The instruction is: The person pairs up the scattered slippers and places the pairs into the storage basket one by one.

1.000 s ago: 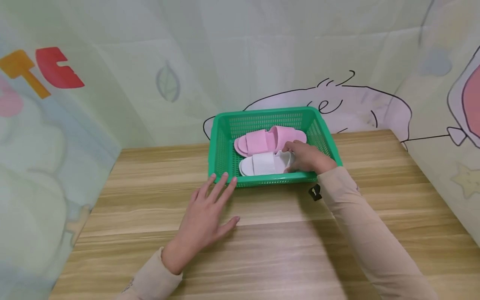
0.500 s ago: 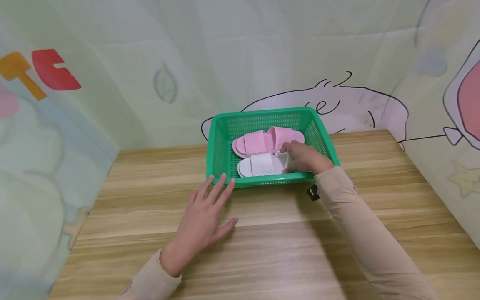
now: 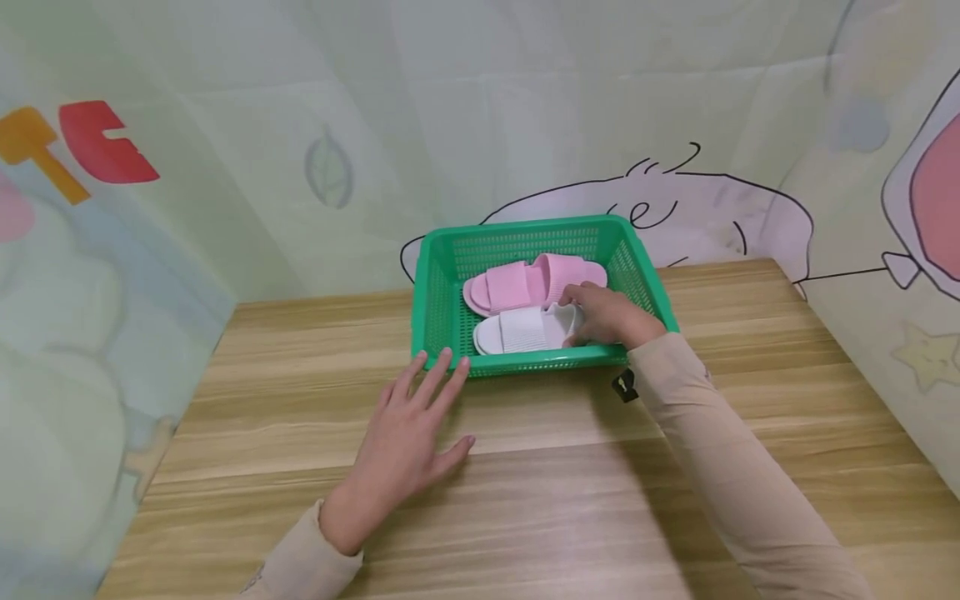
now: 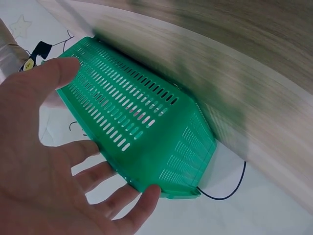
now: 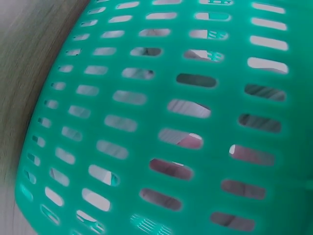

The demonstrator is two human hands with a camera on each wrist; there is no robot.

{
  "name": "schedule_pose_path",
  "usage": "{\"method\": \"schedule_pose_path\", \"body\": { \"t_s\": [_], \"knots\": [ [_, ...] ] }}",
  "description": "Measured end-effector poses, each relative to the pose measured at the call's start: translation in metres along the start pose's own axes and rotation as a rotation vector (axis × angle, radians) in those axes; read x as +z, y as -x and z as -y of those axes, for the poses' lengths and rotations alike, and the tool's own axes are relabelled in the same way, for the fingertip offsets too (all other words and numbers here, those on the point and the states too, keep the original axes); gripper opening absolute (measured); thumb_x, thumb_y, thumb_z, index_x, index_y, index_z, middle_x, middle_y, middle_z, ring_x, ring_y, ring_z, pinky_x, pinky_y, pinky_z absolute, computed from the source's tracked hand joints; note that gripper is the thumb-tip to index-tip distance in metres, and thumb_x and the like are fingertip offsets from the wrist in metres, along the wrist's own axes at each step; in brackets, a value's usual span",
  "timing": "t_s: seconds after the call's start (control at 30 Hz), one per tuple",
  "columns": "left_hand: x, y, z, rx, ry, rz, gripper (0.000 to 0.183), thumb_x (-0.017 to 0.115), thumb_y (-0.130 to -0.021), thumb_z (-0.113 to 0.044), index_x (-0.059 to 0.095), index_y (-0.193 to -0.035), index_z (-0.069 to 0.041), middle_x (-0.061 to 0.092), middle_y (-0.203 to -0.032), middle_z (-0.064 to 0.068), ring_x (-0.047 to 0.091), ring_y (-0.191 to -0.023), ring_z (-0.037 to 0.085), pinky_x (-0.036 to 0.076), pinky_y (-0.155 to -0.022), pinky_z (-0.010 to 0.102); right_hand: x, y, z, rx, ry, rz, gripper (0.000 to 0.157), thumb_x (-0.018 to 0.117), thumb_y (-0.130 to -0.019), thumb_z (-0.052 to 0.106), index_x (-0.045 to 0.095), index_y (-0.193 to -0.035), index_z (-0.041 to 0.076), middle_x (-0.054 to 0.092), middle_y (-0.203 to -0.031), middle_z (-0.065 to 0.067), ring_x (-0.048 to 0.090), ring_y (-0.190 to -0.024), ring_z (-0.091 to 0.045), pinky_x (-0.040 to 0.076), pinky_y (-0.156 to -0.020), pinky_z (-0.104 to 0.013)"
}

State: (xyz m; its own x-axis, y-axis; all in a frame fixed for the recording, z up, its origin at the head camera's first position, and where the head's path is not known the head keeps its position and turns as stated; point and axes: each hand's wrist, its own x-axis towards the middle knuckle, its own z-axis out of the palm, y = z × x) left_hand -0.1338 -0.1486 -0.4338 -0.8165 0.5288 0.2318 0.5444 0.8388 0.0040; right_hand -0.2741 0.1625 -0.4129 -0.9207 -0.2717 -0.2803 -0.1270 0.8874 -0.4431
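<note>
A green plastic basket (image 3: 442, 362) with slotted walls stands on the wooden table near the back wall. Inside it, pink slippers (image 3: 510, 286) lie along the far side and a white slipper (image 3: 523, 330) lies along the near side. My right hand (image 3: 607, 315) reaches over the near rim, thumb and fingers around the right end of the white footwear. Through the slots in the right wrist view the basket wall (image 5: 161, 117) hides most of that grip. My left hand (image 3: 405, 437) is spread, fingertips at the basket's near left rim.
Under the right forearm, a small black tag (image 3: 624, 385) shows just in front of the basket. A printed cloth wall (image 3: 420, 125) rises right behind the table (image 3: 300, 367) and along both sides.
The head view has drifted very slightly. Both hands, the basket and the slippers keep their places.
</note>
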Motion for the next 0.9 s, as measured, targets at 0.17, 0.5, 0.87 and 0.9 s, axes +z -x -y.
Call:
{"method": "schedule_pose_path", "body": {
  "t_s": [0.17,0.5,0.87,0.9],
  "knots": [
    [-0.0001,0.0007,-0.0001,-0.003,-0.006,0.007,0.100,0.082,-0.087,-0.055,0.037,-0.166,-0.014,0.039,-0.169,0.016,0.036,-0.152,0.048,0.049,-0.107,0.065,-0.0001,-0.0002,0.0004,0.007,-0.016,0.004,0.060,0.087,-0.089,0.018,0.059,-0.140,0.006,0.059,-0.133,-0.018,0.054,-0.113,-0.036,0.049,-0.102,-0.052],
    [-0.0006,0.0001,-0.0008,-0.008,0.000,0.011,0.100,0.082,-0.087,-0.055,0.037,-0.166,-0.014,0.038,-0.169,0.016,0.036,-0.152,0.048,0.049,-0.107,0.066,-0.0004,-0.0007,-0.0010,-0.005,-0.005,0.007,0.060,0.087,-0.089,0.019,0.059,-0.141,0.006,0.059,-0.135,-0.019,0.054,-0.113,-0.035,0.047,-0.105,-0.055],
    [-0.0008,0.0009,-0.0012,-0.009,0.003,0.005,0.100,0.083,-0.087,-0.054,0.037,-0.166,-0.014,0.038,-0.169,0.016,0.036,-0.152,0.048,0.050,-0.106,0.066,0.0008,-0.0008,-0.0007,0.002,0.003,0.007,0.060,0.086,-0.090,0.019,0.058,-0.141,0.007,0.059,-0.136,-0.018,0.054,-0.114,-0.035,0.047,-0.105,-0.054],
    [-0.0010,0.0009,-0.0012,-0.010,0.004,0.006,0.100,0.083,-0.087,-0.054,0.037,-0.166,-0.014,0.038,-0.169,0.016,0.035,-0.153,0.048,0.050,-0.106,0.066,0.0008,-0.0009,-0.0008,0.003,0.002,0.006,0.060,0.086,-0.090,0.019,0.058,-0.141,0.007,0.059,-0.136,-0.018,0.054,-0.114,-0.035,0.047,-0.105,-0.054]
  ]
}}
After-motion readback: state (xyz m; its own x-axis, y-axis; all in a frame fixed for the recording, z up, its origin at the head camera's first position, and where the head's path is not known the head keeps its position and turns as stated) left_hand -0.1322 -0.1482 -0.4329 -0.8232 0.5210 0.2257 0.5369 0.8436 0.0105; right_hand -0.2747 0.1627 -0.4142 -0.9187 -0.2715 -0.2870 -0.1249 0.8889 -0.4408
